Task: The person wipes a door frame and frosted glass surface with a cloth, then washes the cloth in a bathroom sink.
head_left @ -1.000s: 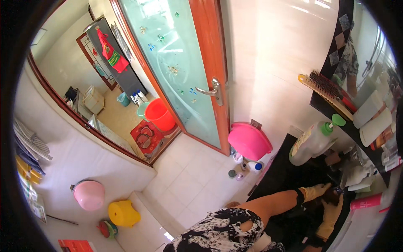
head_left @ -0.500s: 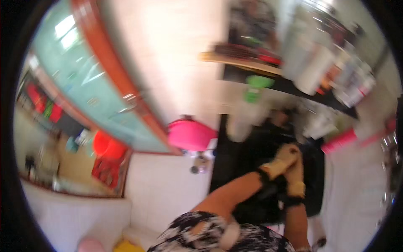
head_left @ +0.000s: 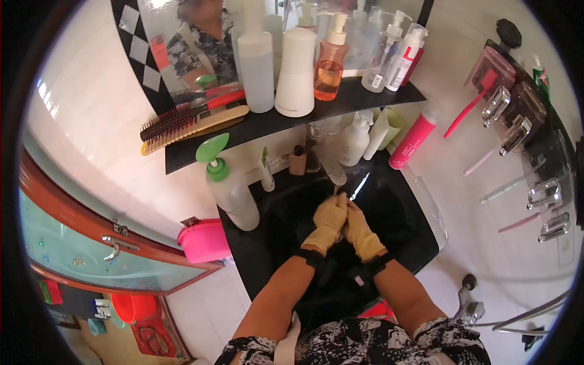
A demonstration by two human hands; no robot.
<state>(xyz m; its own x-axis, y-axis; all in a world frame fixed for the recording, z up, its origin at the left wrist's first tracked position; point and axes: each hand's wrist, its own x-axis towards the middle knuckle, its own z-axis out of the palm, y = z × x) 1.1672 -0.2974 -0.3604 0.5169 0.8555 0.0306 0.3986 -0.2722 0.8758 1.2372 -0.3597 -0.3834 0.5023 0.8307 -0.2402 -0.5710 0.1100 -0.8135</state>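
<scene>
Both my hands wear pale yellow gloves with dark bands at the wrists. They meet over the black sink, just below the silver tap. My left hand is closed, its fingers curled in against the other glove. Pressed to it, my right hand has its fingers drawn together and pointing up toward the spout. Anything between the palms is hidden. Left of the sink stands a pump bottle with a green top. A small tube and a small brown-pink bottle stand behind the hands.
Above the basin, a black shelf holds hairbrushes, a white bottle and an orange pump bottle. A pink can leans at the right. Toothbrush holders line the right wall; a pink bin hangs left.
The view has swung toward the right and steadied, so the shelf and right wall show more fully. My gloved hands stay together over the sink.
</scene>
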